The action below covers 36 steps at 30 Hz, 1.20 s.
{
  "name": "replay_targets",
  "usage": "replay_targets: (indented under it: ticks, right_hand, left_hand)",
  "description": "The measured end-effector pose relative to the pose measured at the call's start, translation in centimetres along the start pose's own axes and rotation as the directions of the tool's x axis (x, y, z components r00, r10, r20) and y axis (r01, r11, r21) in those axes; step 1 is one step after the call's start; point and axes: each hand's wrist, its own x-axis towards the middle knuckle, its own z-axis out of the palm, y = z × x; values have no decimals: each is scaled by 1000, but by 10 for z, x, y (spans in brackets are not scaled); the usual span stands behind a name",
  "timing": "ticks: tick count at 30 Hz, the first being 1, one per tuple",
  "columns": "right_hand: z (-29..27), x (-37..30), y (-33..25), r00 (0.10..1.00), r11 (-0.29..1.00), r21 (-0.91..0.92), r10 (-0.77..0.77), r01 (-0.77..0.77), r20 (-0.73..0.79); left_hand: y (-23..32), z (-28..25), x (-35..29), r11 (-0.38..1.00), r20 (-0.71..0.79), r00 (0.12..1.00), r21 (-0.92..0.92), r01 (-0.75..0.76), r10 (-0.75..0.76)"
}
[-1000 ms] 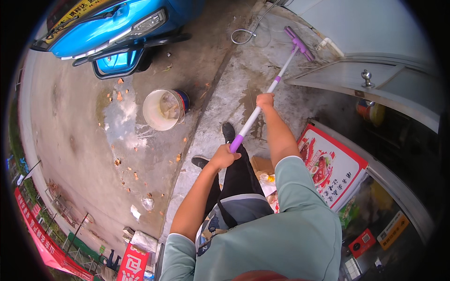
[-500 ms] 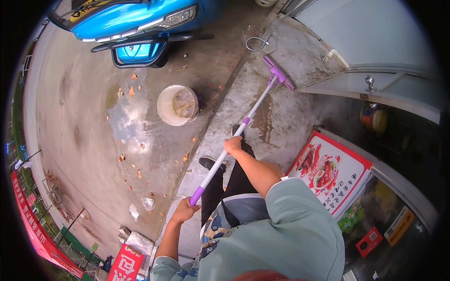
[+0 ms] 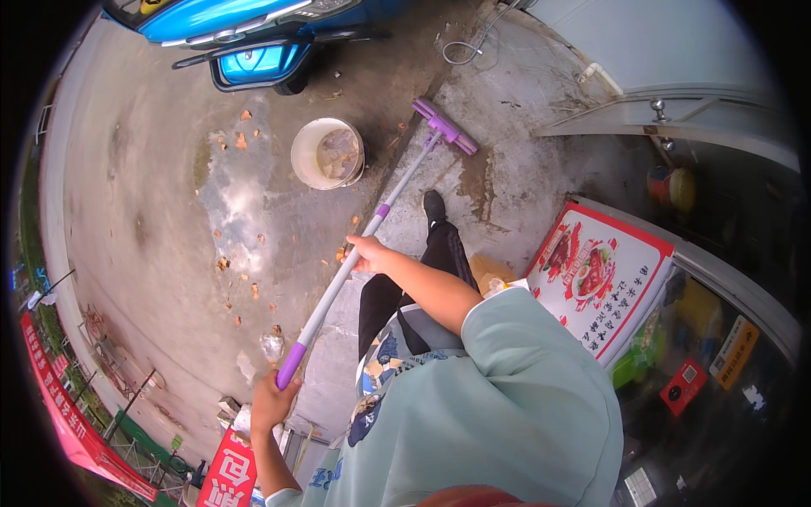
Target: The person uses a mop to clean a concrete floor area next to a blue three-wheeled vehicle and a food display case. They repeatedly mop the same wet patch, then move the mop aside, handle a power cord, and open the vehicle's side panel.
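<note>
A long-handled mop [image 3: 325, 302] runs slantwise in front of me, with a grey-white pole, purple grips and a bar-shaped purple head [image 3: 445, 127]. My left hand [image 3: 273, 400] is wrapped around the purple grip at the pole's near end. Farther up, my right hand [image 3: 367, 253] grips the pole near its middle. The mop head is over the edge of the concrete strip, to the right of a white bucket [image 3: 302, 157] holding murky water or residue.
A blue three-wheeled vehicle [image 3: 262, 61] stands at the far left. Fallen leaves [image 3: 242, 141] and a puddle [image 3: 232, 203] lie on the left pavement. On my right are a red-edged food sign [image 3: 591, 279], a metal door [image 3: 659, 51] and a dark doorway. A hose loop [image 3: 460, 55] lies ahead.
The mop head has moved left towards the bucket, and both hands have shifted left with the pole. One shoe has come forward, and the view has shifted slightly.
</note>
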Motion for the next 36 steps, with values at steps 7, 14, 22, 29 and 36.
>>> replay_targets:
  ticks: [7, 14, 22, 29, 36]
  right_hand:
    - [-41, -45, -52, 933, 840, 408, -301, 358, -199]
    - [-62, -97, -81, 869, 801, 363, -364, 476, -334]
    - [-48, -115, -133, 870, 755, 438, -384, 488, -308]
    - [-88, -148, -93, 883, 786, 404, -395, 468, -255]
    - [-219, -113, -81, 831, 695, 478, -343, 538, -437]
  left_hand:
    - [59, 8, -3, 962, -195, 963, 234, -139, 187]
    - [134, 29, 13, 761, -430, 708, -68, -645, 561]
    - [208, 42, 22, 21, -692, 368, -455, -890, 621]
    - [194, 35, 2, 26, -602, 371, -503, -864, 707]
    - [207, 103, 60, 58, -426, 481, -700, -712, 766]
